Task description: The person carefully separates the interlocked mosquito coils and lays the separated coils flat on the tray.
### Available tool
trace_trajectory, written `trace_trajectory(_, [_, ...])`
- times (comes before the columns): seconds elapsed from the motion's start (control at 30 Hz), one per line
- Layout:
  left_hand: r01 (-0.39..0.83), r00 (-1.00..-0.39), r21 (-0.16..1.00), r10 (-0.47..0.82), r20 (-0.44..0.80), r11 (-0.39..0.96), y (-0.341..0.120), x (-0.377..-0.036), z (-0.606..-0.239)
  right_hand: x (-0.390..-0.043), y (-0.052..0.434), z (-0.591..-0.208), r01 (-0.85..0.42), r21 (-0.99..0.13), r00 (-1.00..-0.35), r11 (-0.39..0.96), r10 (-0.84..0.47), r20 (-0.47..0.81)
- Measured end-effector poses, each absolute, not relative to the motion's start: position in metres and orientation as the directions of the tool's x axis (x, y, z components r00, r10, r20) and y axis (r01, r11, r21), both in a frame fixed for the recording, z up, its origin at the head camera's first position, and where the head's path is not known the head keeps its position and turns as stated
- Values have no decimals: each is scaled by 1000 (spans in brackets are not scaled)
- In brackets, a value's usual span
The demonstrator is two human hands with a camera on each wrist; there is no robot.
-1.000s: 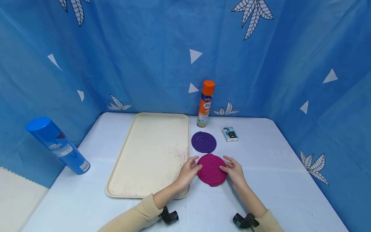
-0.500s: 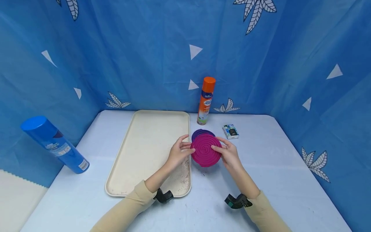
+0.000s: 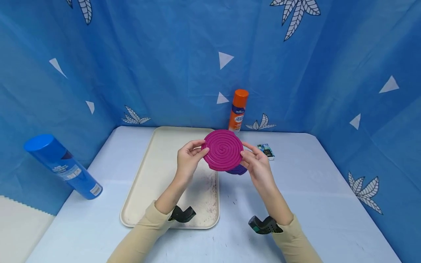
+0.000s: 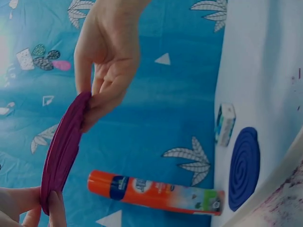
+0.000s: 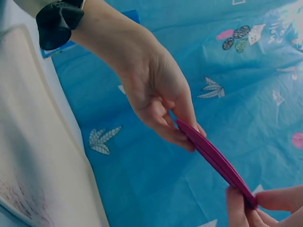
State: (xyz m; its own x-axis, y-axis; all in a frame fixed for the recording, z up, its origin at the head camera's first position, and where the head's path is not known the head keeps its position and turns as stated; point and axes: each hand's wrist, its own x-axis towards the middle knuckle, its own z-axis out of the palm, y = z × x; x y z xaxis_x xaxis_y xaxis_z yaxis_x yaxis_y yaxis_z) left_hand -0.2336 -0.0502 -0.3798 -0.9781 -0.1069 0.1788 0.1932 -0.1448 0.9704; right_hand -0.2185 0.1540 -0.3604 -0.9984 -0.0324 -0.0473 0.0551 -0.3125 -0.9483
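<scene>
A round magenta coaster (image 3: 222, 149) with a spiral of ridges is held up off the table between both hands, its face tilted toward the head camera. My left hand (image 3: 190, 159) pinches its left edge, thumb on the near face and fingers behind. On the opposite edge my right hand (image 3: 258, 163) pinches it the same way. Both wrist views show the coaster nearly edge-on. Beneath and behind it, a purple spiral coaster (image 4: 244, 169) lies flat on the table, mostly hidden in the head view.
A cream tray (image 3: 158, 190) lies left of centre, partly under the left arm. Behind the coaster stands an orange spray can (image 3: 239, 109), with a small patterned box (image 3: 266, 151) to its right. A blue spray can (image 3: 65, 168) stands far left. Blue curtains (image 3: 164, 65) enclose the table.
Both hands have raised the magenta coaster from low over the table and carried it away and leftward, so it now overlaps the tray's right side in the head view and covers most of the purple coaster.
</scene>
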Motion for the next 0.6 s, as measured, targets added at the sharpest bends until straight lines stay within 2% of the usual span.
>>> trace_trajectory(0.17, [157, -987, 968, -70, 145, -198, -57, -233, -373, -215, 161, -357, 2, -976, -997, -217, -71, 14])
trace_trajectory(0.4, [71, -997, 978, -12, 70, -196, -63, -231, -369, -212, 164, -351, 20, -959, -995, -284, -99, 9])
trace_trajectory(0.6, [29, -1000, 967, -8, 28, -253, -62, -231, -367, -207, 164, -347, 17, -939, -989, -343, -146, 35])
